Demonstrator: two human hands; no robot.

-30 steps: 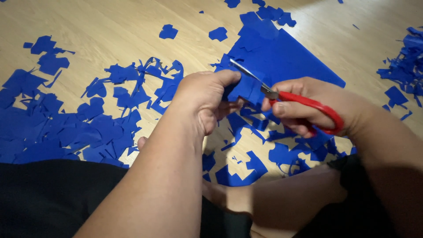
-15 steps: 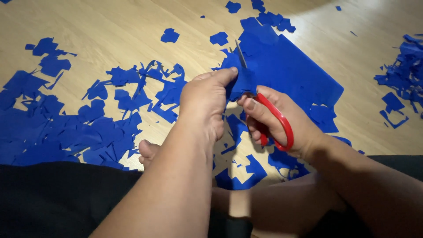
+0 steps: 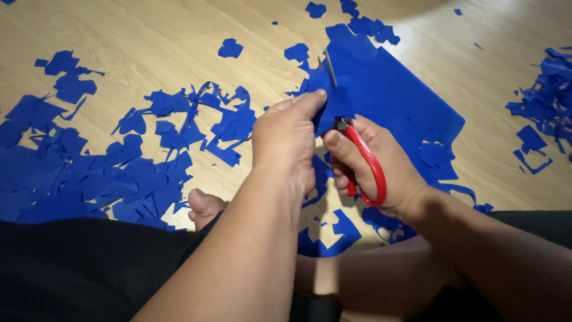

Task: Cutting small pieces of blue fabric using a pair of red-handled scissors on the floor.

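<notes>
This looks like a room in a home, with the person sitting on the floor rather than at a bench or desk. The floor (image 3: 149,36) is pale wood-look boards with a soft shine from light at the upper right. Blue paper scraps (image 3: 89,179) lie scattered straight on the boards, with another heap of scraps (image 3: 545,101) at the right edge. A bare foot (image 3: 205,206) rests on the floor by black clothing (image 3: 71,268)

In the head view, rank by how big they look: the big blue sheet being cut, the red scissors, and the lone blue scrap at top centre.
1. Blue sheet
2. Red scissors
3. Lone scrap
</notes>
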